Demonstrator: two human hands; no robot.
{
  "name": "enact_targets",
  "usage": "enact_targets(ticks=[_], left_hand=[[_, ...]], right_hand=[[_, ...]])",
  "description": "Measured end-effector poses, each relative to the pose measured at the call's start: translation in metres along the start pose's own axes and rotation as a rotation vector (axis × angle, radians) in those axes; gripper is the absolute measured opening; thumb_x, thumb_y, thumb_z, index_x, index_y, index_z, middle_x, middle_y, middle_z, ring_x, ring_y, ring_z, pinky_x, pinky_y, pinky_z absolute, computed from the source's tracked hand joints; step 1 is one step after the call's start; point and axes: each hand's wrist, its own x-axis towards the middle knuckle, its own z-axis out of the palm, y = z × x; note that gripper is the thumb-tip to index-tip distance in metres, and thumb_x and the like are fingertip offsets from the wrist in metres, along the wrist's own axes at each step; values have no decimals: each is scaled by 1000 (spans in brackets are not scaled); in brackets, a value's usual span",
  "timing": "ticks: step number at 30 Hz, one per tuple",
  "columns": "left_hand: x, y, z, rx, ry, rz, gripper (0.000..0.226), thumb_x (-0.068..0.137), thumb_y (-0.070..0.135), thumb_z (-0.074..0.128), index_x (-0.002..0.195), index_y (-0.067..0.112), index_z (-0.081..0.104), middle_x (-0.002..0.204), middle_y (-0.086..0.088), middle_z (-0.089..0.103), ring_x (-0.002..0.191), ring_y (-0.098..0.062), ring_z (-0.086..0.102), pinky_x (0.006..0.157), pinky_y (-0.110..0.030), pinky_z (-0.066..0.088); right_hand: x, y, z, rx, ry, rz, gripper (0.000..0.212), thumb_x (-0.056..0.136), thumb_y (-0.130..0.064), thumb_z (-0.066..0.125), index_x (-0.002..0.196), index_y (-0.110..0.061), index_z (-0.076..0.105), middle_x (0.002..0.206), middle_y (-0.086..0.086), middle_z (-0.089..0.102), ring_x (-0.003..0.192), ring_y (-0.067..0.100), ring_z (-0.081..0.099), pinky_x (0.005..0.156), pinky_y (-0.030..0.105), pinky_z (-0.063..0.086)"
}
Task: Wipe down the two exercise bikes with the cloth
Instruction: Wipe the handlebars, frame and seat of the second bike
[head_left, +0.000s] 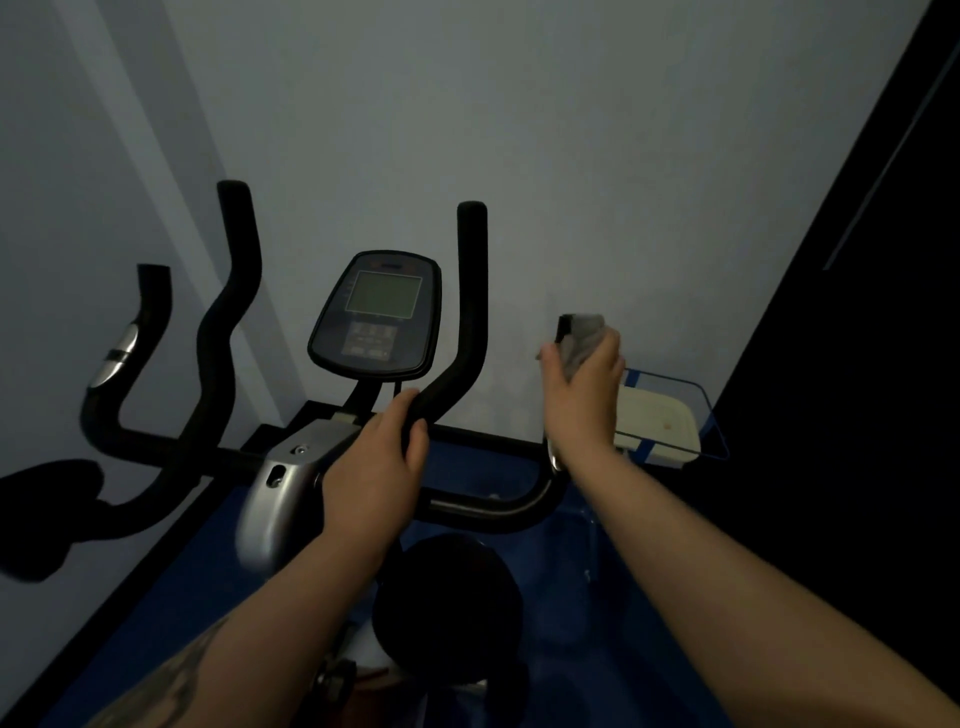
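Observation:
An exercise bike stands in front of me with black foam handlebars (470, 291) and a console (378, 317) with a grey screen. My left hand (382, 457) grips the base of the inner right handlebar just below the console. My right hand (584, 395) wraps a grey cloth (584, 335) around the outer right grip, near its top end. The bike's silver stem cover (280, 493) is below my left hand. Only one bike is in view.
A pale wall is close behind the bike, with the handlebars' shadow on it at left. A blue floor mat (571, 597) lies under the bike. A white box (657, 423) sits in a blue-edged clear tray at right, beside a dark wall (857, 364).

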Motion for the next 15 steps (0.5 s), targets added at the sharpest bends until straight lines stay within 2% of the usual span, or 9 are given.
enact_targets(ticks=[2,3,5,6,9,11,15], left_hand=[[0,-2,0,-8,-1,0,39,97,44,35,136,41,36,116,8,61,97,-15,60,78,-37,49],[0,-2,1,-11,-1,3,39,97,44,35,136,42,36,116,8,61,97,-15,60,78,-37,49],[0,-2,1,-11,1,5,39,97,44,34,136,42,36,117,8,61,98,-14,60,76,-35,47],[0,-2,1,-9,2,5,39,97,44,35,136,41,36,117,8,61,98,-14,60,75,-34,45],[0,-2,2,0,11,0,39,98,43,36,137,41,36,118,8,61,98,-14,60,74,-33,43],[0,-3,2,9,14,-2,40,98,42,37,138,40,37,120,7,61,100,-16,61,74,-33,44],[0,-3,2,-1,17,4,40,98,43,36,137,40,37,119,7,61,100,-15,60,74,-32,43]], right_hand=[[-31,6,1,-202,-25,-72,77,93,-54,45,152,-20,8,148,9,25,129,24,31,97,39,36],[-36,7,0,-254,-59,-92,81,93,-58,40,153,-21,-1,153,8,16,134,25,23,103,43,33],[-20,-3,0,-242,-116,-59,78,98,-53,32,153,-19,-11,157,8,7,140,27,14,112,46,23],[-5,-11,0,-224,-123,-26,74,101,-48,30,154,-17,-11,157,9,9,140,28,16,112,44,23],[31,-26,-1,-213,-77,-2,59,104,-38,27,154,-15,6,148,13,29,127,28,39,94,35,36],[27,-20,0,-177,-54,-4,52,104,-37,28,151,-17,18,140,11,38,116,25,47,83,30,36],[-5,15,-3,39,-31,51,35,102,-37,39,130,-16,41,124,7,51,103,20,54,78,30,41]])
